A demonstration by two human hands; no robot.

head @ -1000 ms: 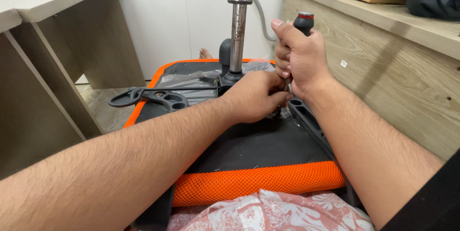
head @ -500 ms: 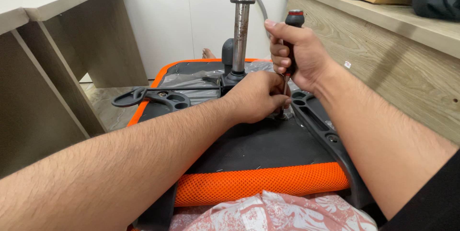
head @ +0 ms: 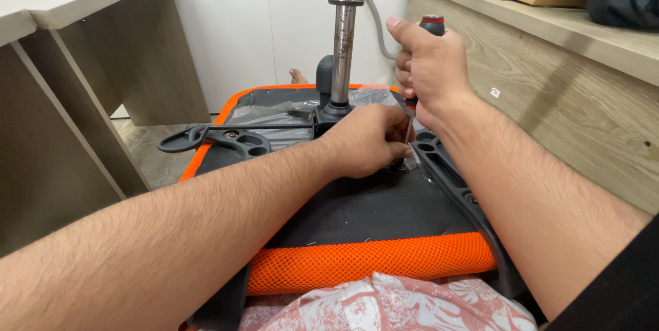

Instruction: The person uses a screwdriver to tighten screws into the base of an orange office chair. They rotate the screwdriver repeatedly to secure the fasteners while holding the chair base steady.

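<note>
Both hands meet at one spot: the right hand (head: pixel 429 70) is fisted around an upright screwdriver (head: pixel 432 25), shaft running straight down to the left hand (head: pixel 367 142), fingers pinched closed around its tip on the upturned chair seat (head: pixel 371 262).

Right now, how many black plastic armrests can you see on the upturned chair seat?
2: left armrest lying across the seat's far left edge, right armrest along the right edge beside the screwdriver hand.

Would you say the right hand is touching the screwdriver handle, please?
Touching. The head view shows the right hand wrapped in a fist around the screwdriver handle, whose dark top pokes out above the fingers.
</note>
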